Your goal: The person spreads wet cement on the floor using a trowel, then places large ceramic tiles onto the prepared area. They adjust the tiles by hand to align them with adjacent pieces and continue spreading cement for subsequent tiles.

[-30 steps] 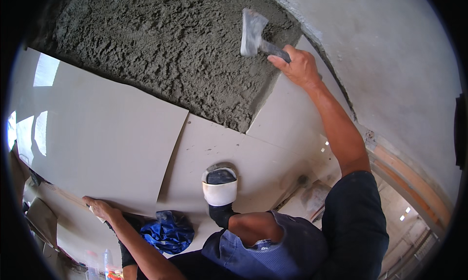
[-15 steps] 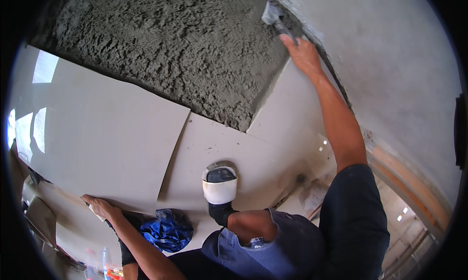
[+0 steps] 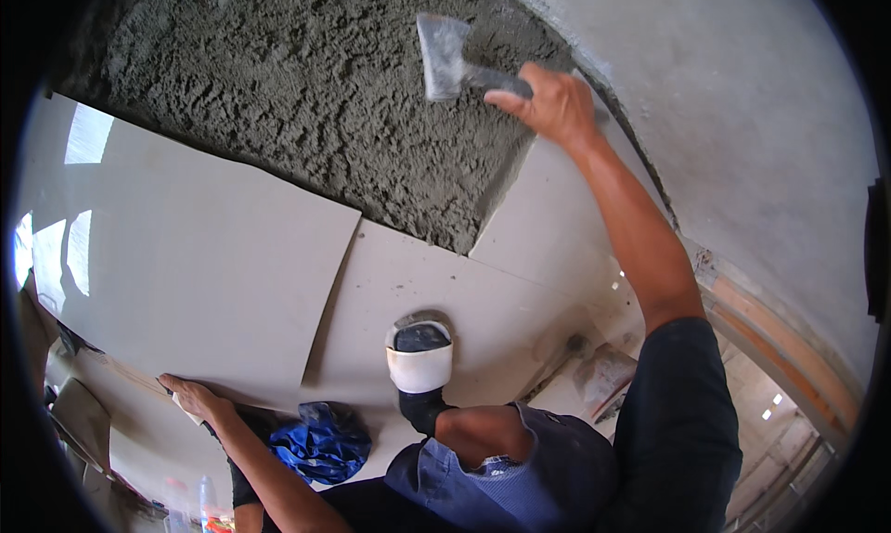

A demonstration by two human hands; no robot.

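My right hand (image 3: 557, 106) is closed round the dark handle of a trowel (image 3: 444, 58) with a broad, flared metal blade smeared grey. The blade is over the rough wet mortar bed (image 3: 325, 97) near the wall. At the lower left, my left hand (image 3: 193, 398) grips the near edge of a large glossy pale tile (image 3: 204, 245); part of its fingers is hidden. This tile overlaps the floor tiles (image 3: 418, 282) beside it and its far edge runs along the mortar.
A grey wall (image 3: 733, 97) rises on the right, beside a narrow laid tile (image 3: 548, 199). My foot in a white slipper (image 3: 420, 366) stands on the tiles. A crumpled blue bag (image 3: 320, 445) lies by my left arm. Bottles (image 3: 204, 500) stand at the lower left.
My right hand has drawn the trowel left from the wall-side corner, turning it so the blade points left over the mortar. My left hand and the large tile stay put.
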